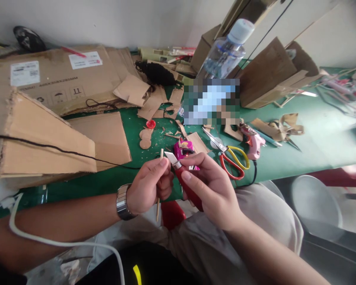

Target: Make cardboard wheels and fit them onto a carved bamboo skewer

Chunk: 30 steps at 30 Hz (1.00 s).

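At frame center, left hand (148, 185) pinches a thin wooden stick (158, 209); right hand (216, 190) grips a red-handled, slant-bladed metal knife (191, 192).

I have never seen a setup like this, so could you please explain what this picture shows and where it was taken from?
There is no machine here: these are a person's own bare hands, seen from a camera worn on their head, looking forward and down. The left hand, with a metal band at its wrist, grips a thin stick. The right hand holds a red-handled knife, its blade close to the stick's upper end; whether they touch is hard to tell. On the green table lie scissors with one yellow and one red handle, a pink glue gun and cut cardboard pieces. Farther back is a clear bottle, its lower part masked by blurred blocks.
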{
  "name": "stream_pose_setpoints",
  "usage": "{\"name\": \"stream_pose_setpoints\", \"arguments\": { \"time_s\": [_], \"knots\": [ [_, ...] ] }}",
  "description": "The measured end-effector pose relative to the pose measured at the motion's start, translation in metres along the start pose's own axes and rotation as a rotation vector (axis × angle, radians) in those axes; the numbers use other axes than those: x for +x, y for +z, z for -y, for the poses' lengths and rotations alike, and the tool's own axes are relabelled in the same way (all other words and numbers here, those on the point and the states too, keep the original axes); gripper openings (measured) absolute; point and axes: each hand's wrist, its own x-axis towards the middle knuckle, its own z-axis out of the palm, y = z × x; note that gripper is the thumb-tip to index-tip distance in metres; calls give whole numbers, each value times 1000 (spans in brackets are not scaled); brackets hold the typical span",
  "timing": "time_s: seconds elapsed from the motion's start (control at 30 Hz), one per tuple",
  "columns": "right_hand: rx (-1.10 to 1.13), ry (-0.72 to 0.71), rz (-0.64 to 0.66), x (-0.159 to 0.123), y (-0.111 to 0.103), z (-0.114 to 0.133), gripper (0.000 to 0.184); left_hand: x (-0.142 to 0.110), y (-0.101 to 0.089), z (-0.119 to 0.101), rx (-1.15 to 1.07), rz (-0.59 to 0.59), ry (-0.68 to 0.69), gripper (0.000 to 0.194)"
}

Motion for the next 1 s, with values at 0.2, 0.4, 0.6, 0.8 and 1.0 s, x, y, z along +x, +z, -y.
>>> {"name": "stream_pose_setpoints", "arguments": {
  "time_s": [0.2, 0.4, 0.6, 0.8, 1.0],
  "knots": [
    [4, -21, 41, -1, 1, -1, 26, -2, 0, 5, 76, -50, 40, 58],
    [-63, -70, 27, -2, 2, -3, 23, -3, 1, 9, 123, -95, 51, 60],
    [-50, -68, 4, 0, 3, -2, 25, -1, -3, 11, 164, -101, 45, 63],
    [-46, -32, 16, 0, 2, -2, 28, 0, -5, 11, 131, -102, 93, 58],
    [-28, -44, 36, -1, 2, -4, 24, -1, -2, 10, 129, -77, 101, 57]
  ]
}}
